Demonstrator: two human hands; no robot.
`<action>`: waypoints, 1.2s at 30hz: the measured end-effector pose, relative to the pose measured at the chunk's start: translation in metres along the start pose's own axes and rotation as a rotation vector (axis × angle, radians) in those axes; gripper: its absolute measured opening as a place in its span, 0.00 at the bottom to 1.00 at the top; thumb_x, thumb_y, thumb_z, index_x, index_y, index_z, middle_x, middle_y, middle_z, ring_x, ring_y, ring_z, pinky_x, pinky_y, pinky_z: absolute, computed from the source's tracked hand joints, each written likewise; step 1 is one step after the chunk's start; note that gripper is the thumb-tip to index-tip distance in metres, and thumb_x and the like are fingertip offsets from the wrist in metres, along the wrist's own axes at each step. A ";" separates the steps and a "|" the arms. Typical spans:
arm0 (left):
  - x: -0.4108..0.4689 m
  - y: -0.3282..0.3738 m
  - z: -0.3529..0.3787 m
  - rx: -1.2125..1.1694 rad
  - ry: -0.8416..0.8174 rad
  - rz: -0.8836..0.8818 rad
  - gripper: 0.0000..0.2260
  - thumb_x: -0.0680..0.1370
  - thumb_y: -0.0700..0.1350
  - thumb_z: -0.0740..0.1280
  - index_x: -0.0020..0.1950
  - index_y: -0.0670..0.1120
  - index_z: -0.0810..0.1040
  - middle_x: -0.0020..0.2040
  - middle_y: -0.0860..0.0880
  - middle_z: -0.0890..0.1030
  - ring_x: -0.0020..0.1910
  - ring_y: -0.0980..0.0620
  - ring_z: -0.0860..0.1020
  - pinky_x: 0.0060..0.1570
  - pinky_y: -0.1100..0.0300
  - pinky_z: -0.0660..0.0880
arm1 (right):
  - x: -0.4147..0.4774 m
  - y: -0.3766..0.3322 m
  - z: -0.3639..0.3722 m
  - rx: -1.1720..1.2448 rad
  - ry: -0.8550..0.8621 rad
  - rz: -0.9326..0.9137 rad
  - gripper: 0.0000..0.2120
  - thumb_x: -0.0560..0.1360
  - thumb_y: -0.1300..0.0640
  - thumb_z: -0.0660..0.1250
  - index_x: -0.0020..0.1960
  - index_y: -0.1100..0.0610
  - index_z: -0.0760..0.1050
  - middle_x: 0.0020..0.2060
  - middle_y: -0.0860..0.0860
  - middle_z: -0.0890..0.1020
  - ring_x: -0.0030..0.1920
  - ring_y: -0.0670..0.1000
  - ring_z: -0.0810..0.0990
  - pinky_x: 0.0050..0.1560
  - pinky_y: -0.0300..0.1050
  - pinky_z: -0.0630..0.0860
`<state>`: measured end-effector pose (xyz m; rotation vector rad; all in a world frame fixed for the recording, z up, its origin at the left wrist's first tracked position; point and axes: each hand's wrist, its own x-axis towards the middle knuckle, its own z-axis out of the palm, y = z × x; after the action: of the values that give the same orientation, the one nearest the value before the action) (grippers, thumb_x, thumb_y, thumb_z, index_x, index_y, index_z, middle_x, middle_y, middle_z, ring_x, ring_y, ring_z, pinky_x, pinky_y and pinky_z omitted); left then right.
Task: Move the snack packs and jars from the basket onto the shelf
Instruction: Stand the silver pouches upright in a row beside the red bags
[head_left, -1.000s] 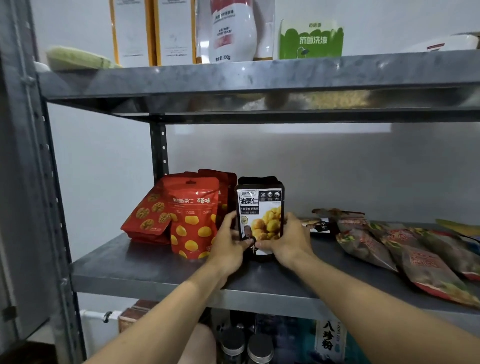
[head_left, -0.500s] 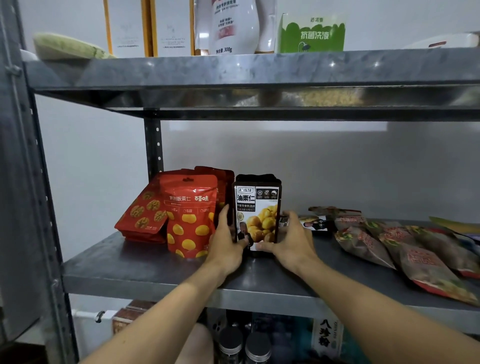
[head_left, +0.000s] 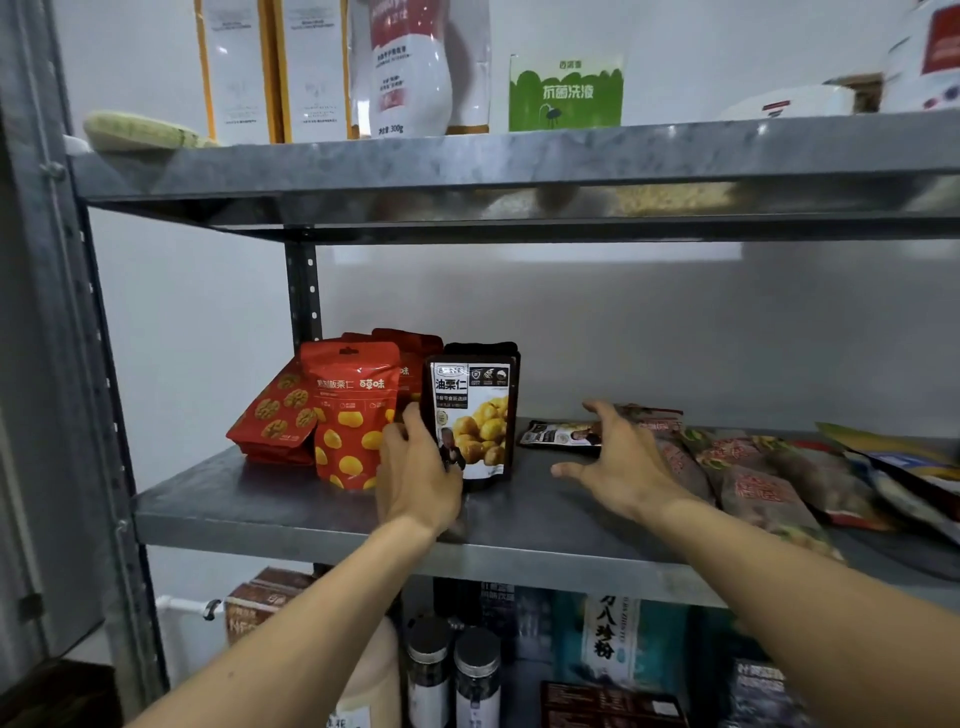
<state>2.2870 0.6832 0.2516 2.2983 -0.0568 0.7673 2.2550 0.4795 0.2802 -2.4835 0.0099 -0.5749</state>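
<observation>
head view: left hand (head_left: 418, 480) grips black pack (head_left: 477, 415); right hand (head_left: 621, 462) spread.

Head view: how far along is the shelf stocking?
Done: red chestnut packs and the black chestnut pack stand upright on the middle shelf. In hand: the left hand grips that pack's left edge; the right hand, fingers spread, hovers over a small flat pack beside it. Left: the basket is out of view, so the remaining count cannot be told.
</observation>
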 end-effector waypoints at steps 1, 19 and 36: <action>-0.003 0.007 -0.001 0.036 0.035 0.005 0.33 0.73 0.41 0.72 0.73 0.45 0.59 0.63 0.42 0.69 0.62 0.42 0.71 0.56 0.48 0.73 | -0.002 0.003 -0.003 0.001 -0.007 -0.003 0.41 0.70 0.47 0.76 0.76 0.50 0.58 0.71 0.56 0.70 0.71 0.59 0.66 0.67 0.54 0.68; 0.028 0.120 0.097 -0.772 -0.535 -0.529 0.07 0.77 0.41 0.67 0.46 0.49 0.69 0.43 0.45 0.73 0.40 0.47 0.75 0.48 0.46 0.80 | 0.091 0.063 -0.022 0.196 -0.009 0.055 0.18 0.74 0.58 0.71 0.63 0.54 0.75 0.55 0.54 0.81 0.55 0.53 0.80 0.58 0.41 0.75; 0.102 0.114 0.197 -1.001 -0.391 -0.784 0.24 0.76 0.35 0.65 0.70 0.49 0.65 0.61 0.41 0.76 0.48 0.40 0.80 0.22 0.57 0.77 | 0.219 0.090 0.033 -0.419 -0.666 0.055 0.23 0.80 0.53 0.59 0.73 0.57 0.65 0.71 0.56 0.70 0.68 0.57 0.71 0.70 0.51 0.67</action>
<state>2.4431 0.4888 0.2626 1.2849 0.2242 -0.1415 2.4773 0.3936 0.2939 -2.9497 -0.0660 0.3329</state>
